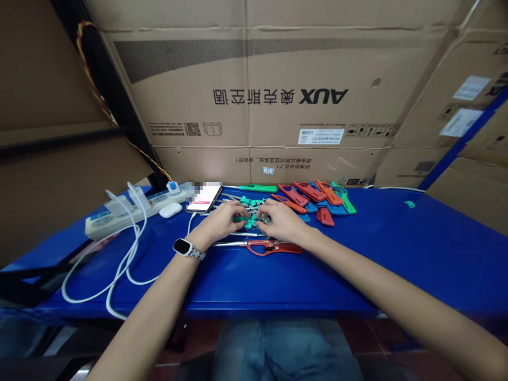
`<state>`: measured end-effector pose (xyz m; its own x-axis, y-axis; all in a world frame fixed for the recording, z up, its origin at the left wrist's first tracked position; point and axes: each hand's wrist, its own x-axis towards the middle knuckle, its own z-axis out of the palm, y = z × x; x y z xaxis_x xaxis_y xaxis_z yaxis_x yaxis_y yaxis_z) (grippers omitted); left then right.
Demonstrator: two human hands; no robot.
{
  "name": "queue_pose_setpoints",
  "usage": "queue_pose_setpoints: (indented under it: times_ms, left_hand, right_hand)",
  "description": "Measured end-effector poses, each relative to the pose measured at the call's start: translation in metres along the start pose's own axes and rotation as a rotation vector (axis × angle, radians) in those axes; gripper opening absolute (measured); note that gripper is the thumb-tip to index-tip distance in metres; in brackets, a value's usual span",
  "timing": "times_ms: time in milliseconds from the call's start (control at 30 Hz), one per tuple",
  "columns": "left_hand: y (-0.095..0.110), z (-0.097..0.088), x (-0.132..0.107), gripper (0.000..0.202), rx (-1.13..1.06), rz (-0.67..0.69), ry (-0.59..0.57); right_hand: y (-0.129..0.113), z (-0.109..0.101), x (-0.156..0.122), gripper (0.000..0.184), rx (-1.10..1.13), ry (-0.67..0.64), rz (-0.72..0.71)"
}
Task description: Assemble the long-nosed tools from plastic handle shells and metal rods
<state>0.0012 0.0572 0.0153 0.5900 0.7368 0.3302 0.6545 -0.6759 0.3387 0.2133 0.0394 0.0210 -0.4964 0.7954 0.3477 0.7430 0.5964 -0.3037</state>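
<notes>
My left hand (pixel 223 222) and right hand (pixel 283 221) face each other at the middle of the frame, fingers bent inward over a cluster of small green pieces (pixel 249 201). My left fingertips are at a darker green piece (pixel 239 218), but I can't tell whether they grip it or only touch it. My right thumb and fingers curve in by the cluster's other side; whether they pinch anything is too small to make out.

The step in hand, as I judge it, is fingering these little parts with both hands. The next move calls for a light fingertip pinch on one piece, without dragging its neighbours or the thin metal rods (pixel 243 234) lying among them.

Just below my hands lies an orange-handled lighter (pixel 291 248), its metal tube pointing left. Above them is a green-handled tool (pixel 262 188), and right of centre a heap of red, orange, blue and green handles (pixel 300 196) overlaps.

Left of centre sits a lit phone (pixel 203 198), then a white case (pixel 170 210), a power strip (pixel 146 211) and looping white cables (pixel 134 248). I wear a watch (pixel 182 246) on my left wrist. A small green scrap (pixel 409 203) rests on the blue table (pixel 341 280) at right, and printed cardboard (pixel 190 69) fills the upper frame.
</notes>
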Motion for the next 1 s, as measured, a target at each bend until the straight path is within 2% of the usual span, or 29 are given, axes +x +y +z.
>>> queue_pose_setpoints:
  times_ms: [133, 267, 467, 600, 700, 833, 900, 1000]
  left_hand:
    - [-0.002, 0.004, 0.0, 0.007, 0.031, 0.046, -0.004]
    - [0.0, 0.005, 0.001, 0.011, -0.014, 0.085, 0.016]
    - [0.019, -0.004, -0.001, 0.015, -0.238, 0.029, 0.074]
    - [0.031, -0.008, -0.001, 0.015, -0.191, 0.162, 0.129]
    - [0.036, -0.01, -0.001, 0.015, -0.113, 0.277, 0.147]
    - [0.036, -0.01, -0.008, 0.017, -0.105, 0.253, 0.06]
    - [0.035, -0.01, -0.013, 0.017, -0.124, 0.2, -0.019]
    - [0.035, -0.01, -0.019, 0.015, -0.136, 0.141, -0.102]
  right_hand:
    - [-0.005, 0.006, 0.003, 0.015, -0.074, -0.039, -0.007]
    - [0.0, 0.009, 0.002, 0.015, -0.06, -0.032, -0.017]
    - [0.009, 0.003, -0.008, 0.013, 0.135, 0.142, -0.106]
    - [0.009, 0.0, -0.017, 0.016, 0.351, 0.152, -0.05]
    - [0.007, 0.001, -0.024, 0.021, 0.433, 0.122, -0.026]
    - [0.006, -0.002, -0.037, 0.024, 0.352, 0.106, -0.075]
    - [0.007, -0.005, -0.045, 0.018, 0.258, 0.102, -0.142]
    - [0.009, -0.008, -0.056, 0.012, 0.141, 0.027, -0.256]
